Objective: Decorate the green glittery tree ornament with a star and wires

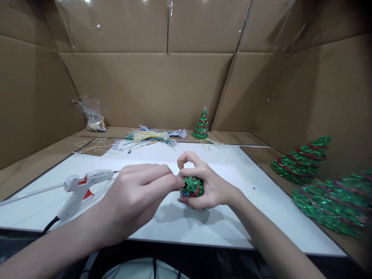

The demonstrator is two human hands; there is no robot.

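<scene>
Just above the white board, my right hand [205, 180] grips a small green model Christmas tree [194, 186] with red garland. The tree's tip points toward me and to the left. My left hand [145, 190] reaches in from the left, its fingers pinched together at the tree's tip. Whatever those fingertips hold is too small and covered to make out. A white hot glue gun [78, 190] with a red trigger and a glue stick in its back lies left of my left hand.
Bundles of yellow, green and blue wires [154, 135] lie at the back of the white board [232, 162]. A finished-looking tree [201, 126] stands behind them, and larger trees [302, 161] lie on the right. A plastic bag [93, 116] sits back left. Cardboard walls [139, 85] enclose the space.
</scene>
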